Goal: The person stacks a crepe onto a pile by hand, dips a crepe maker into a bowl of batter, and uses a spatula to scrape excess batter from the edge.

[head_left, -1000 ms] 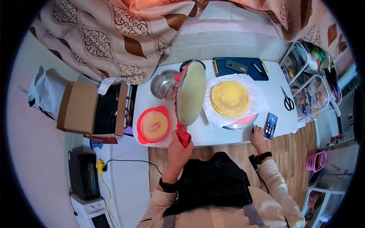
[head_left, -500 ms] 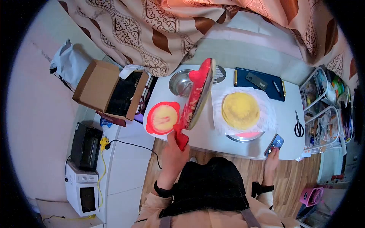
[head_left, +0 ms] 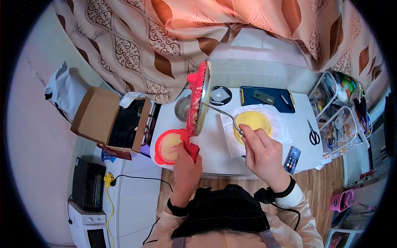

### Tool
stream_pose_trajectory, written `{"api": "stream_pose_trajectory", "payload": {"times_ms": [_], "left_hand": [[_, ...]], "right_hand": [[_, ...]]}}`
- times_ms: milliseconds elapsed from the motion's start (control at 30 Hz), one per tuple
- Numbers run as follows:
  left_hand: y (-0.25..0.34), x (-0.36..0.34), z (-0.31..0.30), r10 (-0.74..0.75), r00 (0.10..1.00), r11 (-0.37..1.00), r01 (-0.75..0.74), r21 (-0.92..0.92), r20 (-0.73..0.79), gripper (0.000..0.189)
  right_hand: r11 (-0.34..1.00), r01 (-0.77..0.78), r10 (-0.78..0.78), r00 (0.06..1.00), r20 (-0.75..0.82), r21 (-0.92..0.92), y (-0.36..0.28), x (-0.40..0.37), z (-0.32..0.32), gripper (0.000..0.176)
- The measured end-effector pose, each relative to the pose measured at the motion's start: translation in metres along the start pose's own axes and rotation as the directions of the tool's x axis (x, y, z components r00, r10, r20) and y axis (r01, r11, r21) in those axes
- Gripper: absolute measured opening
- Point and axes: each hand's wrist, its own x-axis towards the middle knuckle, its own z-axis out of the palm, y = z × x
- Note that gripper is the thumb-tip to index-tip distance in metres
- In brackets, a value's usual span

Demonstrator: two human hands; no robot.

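Right fingers [head_left: 249, 134] pinching a metal tool [head_left: 221, 111], left fingers [head_left: 182, 153] gripping red pan [head_left: 197, 99] (steel bowl [head_left: 180, 108] partly behind it), scissors [head_left: 314, 137] near phone [head_left: 292, 160]

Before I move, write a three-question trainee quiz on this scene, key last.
1. True or false: the right hand holds a thin metal tool while the left hand grips the handle of the red pan.

2. The scissors lie on:
a) the dark blue tray
b) the white table
c) the cardboard box

3. Fill in: the yellow stack rests on a sheet of white ____.

Key: 1 true; 2 b; 3 paper
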Motion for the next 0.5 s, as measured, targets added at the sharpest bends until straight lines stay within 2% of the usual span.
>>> {"api": "stream_pose_trajectory", "payload": {"times_ms": [33,100,133,200,433,500], "left_hand": [[-0.003,0.001,0.0,-0.002,1.0,1.0,0.002,-0.001,-0.002,0.042],[-0.008,0.004,0.002,0.126,0.989,0.991,-0.129,-0.034,-0.072,0.043],[-0.01,0.004,0.001,0.129,0.989,0.991,-0.132,-0.036,-0.072,0.043],[-0.012,0.007,0.0,0.053,0.998,0.997,-0.054,-0.057,-0.018,0.045],[-0.013,0.009,-0.007,0.008,0.999,0.993,-0.003,-0.12,0.035,0.044],[-0.008,0.008,-0.01,-0.061,0.997,0.989,0.067,-0.135,0.044,0.043]], "right_hand": [[1.0,-0.012,0.012,1.0,0.003,0.004,-0.003,0.0,0.001,0.03],[1.0,0.011,-0.01,1.0,0.023,-0.018,-0.007,-0.001,0.002,0.03],[0.999,0.033,-0.031,0.999,0.043,-0.041,-0.009,-0.001,0.002,0.03],[0.997,0.053,-0.049,0.997,0.06,-0.055,-0.012,-0.004,0.007,0.031],[0.993,0.095,-0.088,0.992,0.089,-0.07,-0.018,-0.009,0.02,0.031],[0.993,0.102,-0.095,0.99,0.101,-0.067,-0.017,-0.014,0.025,0.031]]}}
